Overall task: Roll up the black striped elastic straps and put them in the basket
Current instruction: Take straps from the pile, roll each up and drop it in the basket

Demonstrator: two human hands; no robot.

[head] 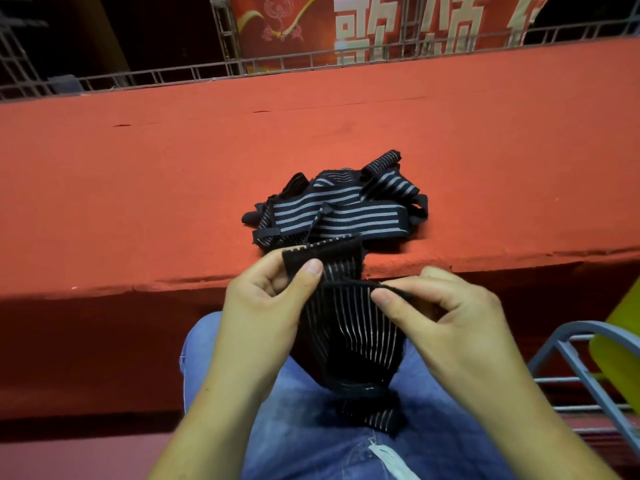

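While the left hand [263,299] pinches one top corner of the strap [349,327], the right hand [446,313] pinches the other, probably spreading it flat to start a roll over the lap [294,410]. More straps [332,206] sit heaped at twelve o'clock near the rim of the ledge [138,188]; what looks like the basket [568,344] stands clear at four o'clock.

My left hand [266,299] and right hand [446,306] are bare; I wear faded blue jeans [294,427] with a frayed white rip [384,457].
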